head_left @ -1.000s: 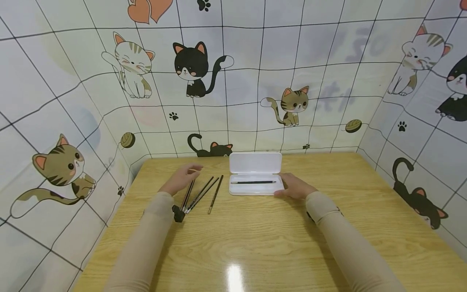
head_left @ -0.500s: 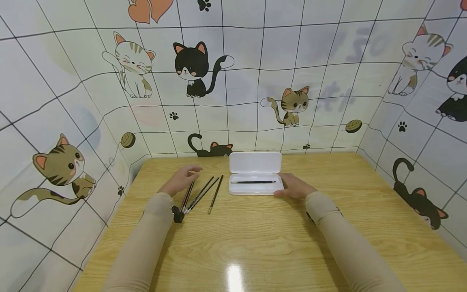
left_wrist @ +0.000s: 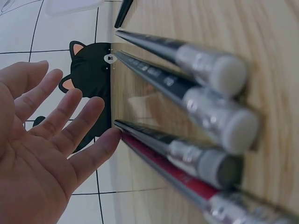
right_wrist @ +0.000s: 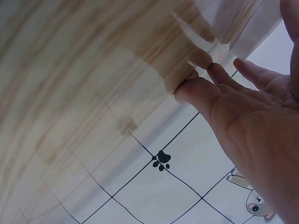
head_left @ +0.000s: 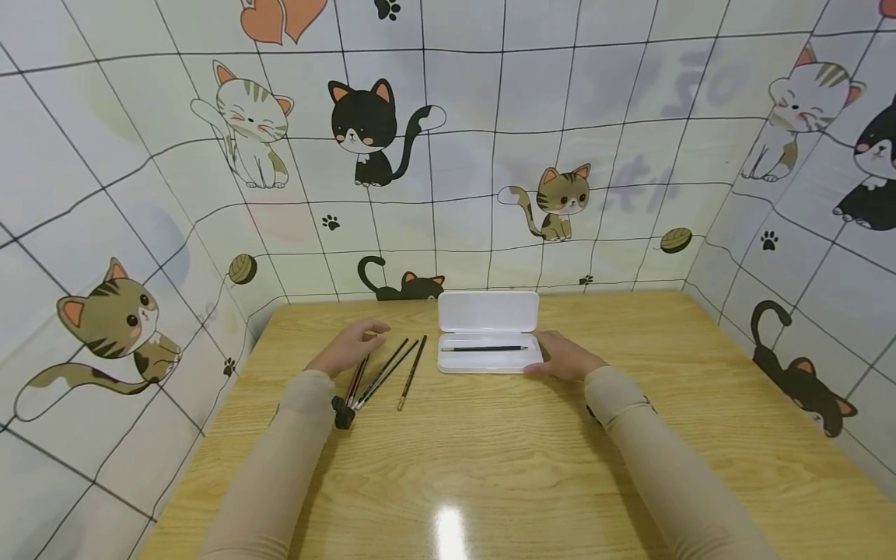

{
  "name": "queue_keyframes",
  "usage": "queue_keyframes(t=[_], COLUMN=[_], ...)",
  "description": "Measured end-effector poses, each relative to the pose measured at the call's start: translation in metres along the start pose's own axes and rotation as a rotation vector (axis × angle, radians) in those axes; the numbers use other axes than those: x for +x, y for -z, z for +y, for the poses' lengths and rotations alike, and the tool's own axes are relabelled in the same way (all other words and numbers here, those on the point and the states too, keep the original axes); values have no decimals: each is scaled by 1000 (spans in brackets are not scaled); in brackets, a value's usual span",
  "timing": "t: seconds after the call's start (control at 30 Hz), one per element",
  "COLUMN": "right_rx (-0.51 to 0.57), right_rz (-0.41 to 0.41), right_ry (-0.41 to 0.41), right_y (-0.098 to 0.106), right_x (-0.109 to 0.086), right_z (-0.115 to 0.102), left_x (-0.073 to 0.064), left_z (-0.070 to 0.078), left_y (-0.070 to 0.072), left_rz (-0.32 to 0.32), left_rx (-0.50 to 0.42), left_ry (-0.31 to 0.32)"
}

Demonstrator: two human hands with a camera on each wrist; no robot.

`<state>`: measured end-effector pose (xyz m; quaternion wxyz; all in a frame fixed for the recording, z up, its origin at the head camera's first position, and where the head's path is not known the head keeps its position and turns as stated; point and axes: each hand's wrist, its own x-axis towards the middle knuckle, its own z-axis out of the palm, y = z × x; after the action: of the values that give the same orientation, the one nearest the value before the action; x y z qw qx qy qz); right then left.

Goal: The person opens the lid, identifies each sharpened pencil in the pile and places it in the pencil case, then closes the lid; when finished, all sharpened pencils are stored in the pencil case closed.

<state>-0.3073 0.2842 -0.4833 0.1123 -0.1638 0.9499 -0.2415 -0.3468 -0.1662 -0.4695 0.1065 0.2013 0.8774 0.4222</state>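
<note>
A white pencil case (head_left: 483, 365) lies with its lid (head_left: 488, 311) raised, and one dark pencil (head_left: 484, 348) lies lengthwise in it. My right hand (head_left: 565, 358) holds the case's right end, thumb at the front corner; its fingertips (right_wrist: 187, 91) rest low on the table beside it. My left hand (head_left: 348, 348) hovers over the far ends of several loose pencils (head_left: 383, 377), fingers spread and holding nothing. In the left wrist view, black pencils (left_wrist: 163, 84) and a red one (left_wrist: 182, 177) show metal ferrules and eraser ends. The little finger appears close to their tips; contact is unclear.
A wooden table (head_left: 476, 467) carries everything. One more pencil (head_left: 412, 373) lies apart between the bunch and the case. Cat-patterned cloth walls (head_left: 462, 171) close in the back and both sides. The black wrist camera (head_left: 343, 412) hangs under the left wrist, by the pencils.
The left hand lowers very slightly toward the pencils. The head view shifts a little. The right hand, the case and the pencils stay in place.
</note>
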Motion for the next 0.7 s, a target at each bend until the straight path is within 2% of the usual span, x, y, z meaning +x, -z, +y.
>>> queue_keyframes(t=[0.4, 0.7], right_rx=[-8, -5], right_rz=[18, 21], right_ry=[13, 31], right_y=[0, 0], right_x=[-1, -2], right_z=[-1, -1], left_x=[5, 4], left_z=[2, 5], left_y=[-9, -14], left_rz=[-17, -33], left_rx=[14, -3], left_ry=[-47, -43])
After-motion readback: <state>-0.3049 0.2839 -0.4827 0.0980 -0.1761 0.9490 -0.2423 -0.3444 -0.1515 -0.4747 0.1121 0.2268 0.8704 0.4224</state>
